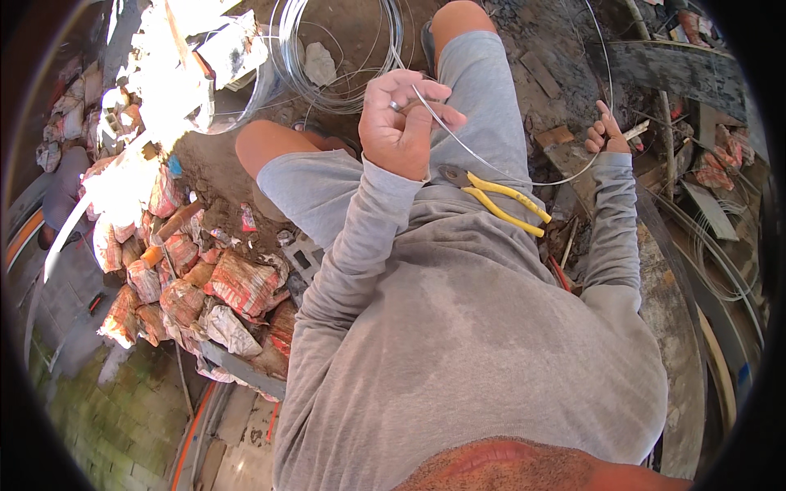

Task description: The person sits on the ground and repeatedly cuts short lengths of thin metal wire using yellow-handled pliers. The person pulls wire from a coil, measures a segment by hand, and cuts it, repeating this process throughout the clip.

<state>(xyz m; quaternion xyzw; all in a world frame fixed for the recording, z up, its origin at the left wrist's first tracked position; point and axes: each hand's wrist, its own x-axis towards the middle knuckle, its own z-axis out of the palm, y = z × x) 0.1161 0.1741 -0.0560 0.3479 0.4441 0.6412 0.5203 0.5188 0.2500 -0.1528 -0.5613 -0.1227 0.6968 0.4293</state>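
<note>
My left hand [406, 123], with a ring on one finger, is raised above my lap, loosely curled on the end of a thin metal wire [499, 176]. The wire loops down and rises through my right hand [607, 133] at the right, whose index finger points up while the others curl around it. Pliers with yellow handles [503, 204] lie on my lap below the wire, their jaws toward my left hand. A coil of similar wire [303, 92] lies on the ground beyond my left knee.
Torn, dirty sacks [241, 281] and a hollow block [307, 258] are heaped at my left, with sunlit debris behind. Wooden boards [679, 67], sticks and another loose wire coil [720, 254] lie at my right. Someone crouches at the far left edge [65, 188].
</note>
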